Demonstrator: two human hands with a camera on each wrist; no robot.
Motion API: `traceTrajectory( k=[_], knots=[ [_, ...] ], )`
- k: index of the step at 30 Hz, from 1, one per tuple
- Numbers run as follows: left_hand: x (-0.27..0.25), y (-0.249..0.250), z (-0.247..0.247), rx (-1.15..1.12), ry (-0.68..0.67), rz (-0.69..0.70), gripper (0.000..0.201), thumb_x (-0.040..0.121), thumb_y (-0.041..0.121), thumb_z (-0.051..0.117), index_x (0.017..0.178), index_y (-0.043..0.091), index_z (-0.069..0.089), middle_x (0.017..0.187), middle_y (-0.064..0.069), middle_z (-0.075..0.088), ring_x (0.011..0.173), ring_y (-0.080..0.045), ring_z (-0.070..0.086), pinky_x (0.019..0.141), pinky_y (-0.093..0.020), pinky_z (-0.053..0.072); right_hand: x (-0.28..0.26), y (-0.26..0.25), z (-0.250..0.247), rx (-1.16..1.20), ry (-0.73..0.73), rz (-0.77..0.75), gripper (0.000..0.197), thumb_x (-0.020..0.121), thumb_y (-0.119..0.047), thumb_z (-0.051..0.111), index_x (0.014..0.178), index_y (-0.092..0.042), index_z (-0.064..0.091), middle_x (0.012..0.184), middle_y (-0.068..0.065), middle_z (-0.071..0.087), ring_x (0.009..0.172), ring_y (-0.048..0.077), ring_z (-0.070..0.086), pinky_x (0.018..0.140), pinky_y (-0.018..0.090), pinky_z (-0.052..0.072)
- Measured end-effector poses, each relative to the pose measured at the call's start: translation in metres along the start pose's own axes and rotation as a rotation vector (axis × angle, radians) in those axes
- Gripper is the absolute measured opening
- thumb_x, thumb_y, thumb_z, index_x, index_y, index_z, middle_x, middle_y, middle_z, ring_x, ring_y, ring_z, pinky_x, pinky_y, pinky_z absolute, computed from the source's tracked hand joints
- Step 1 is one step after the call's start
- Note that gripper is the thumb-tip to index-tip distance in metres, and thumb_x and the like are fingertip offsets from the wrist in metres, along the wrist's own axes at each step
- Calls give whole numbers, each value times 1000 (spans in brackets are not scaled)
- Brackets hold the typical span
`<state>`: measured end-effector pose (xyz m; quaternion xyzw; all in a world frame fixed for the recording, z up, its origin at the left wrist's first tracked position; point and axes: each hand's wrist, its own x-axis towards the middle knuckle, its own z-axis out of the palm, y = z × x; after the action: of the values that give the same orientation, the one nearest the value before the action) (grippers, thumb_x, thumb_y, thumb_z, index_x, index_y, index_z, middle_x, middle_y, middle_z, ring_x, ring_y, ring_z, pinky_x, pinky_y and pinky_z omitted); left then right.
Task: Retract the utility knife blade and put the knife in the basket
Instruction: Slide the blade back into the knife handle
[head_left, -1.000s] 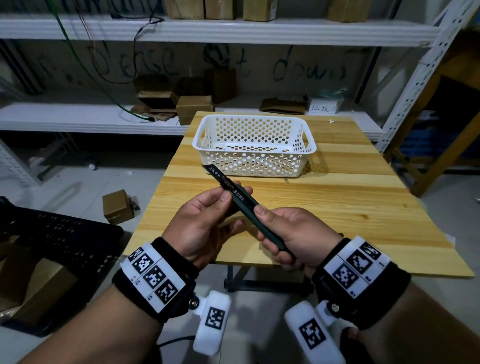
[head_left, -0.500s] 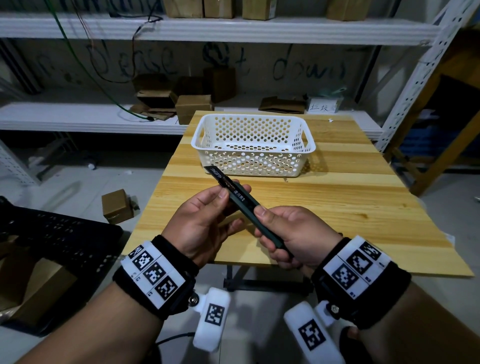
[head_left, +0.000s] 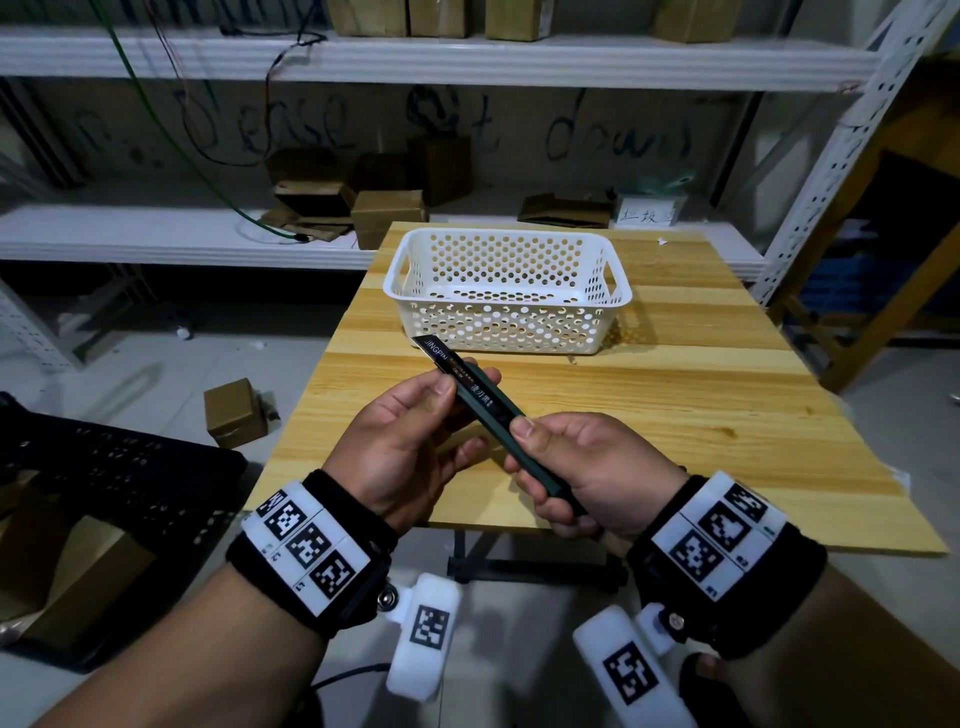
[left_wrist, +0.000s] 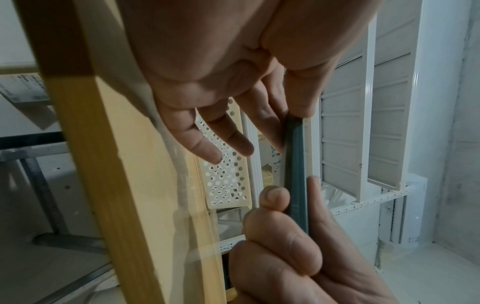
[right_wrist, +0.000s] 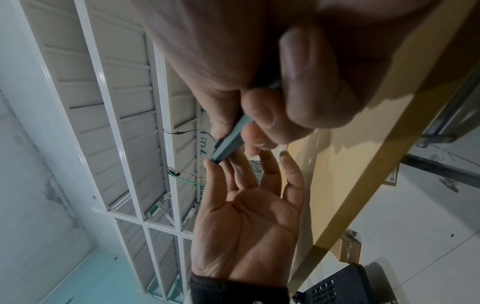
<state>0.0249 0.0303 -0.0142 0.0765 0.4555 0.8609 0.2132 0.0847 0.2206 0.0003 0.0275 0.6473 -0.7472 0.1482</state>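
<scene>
1. Our right hand (head_left: 582, 467) wraps the utility knife (head_left: 493, 415) handle.
2. Our left hand (head_left: 410, 441) pinches its front end, blade (head_left: 431, 351) still out.
3. We hold the knife above the surface (head_left: 701, 405), just before the basket (head_left: 506, 291).

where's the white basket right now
In the head view, the white basket sits on the wooden table, beyond both hands and the utility knife.

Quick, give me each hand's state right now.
Left hand: thumb and fingers pinch the utility knife near its blade end.
Right hand: fingers curled round the knife's rear handle, thumb on top.
</scene>
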Motion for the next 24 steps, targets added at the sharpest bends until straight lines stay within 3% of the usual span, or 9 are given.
traceTrajectory(
  k=[11, 24],
  knots=[
    [0, 0, -2, -22, -3, -3, 30, 95, 19, 59, 120, 3, 64, 133, -18, 68, 109, -33, 68, 107, -60, 31, -1, 1, 0, 8, -37, -24, 32, 102, -30, 55, 91, -1, 63, 58, 7, 53, 40, 13, 41, 34, 18, 31],
    [0, 1, 0, -2, 24, 1, 23, 101, 16, 51, 115, 5, 66, 133, -18, 69, 104, -33, 71, 97, -53, 41, -2, 1, 2, 31, -70, -18, 26, 105, -22, 49, 94, -2, 62, 63, 8, 52, 44, 13, 43, 34, 18, 31]
  ],
)
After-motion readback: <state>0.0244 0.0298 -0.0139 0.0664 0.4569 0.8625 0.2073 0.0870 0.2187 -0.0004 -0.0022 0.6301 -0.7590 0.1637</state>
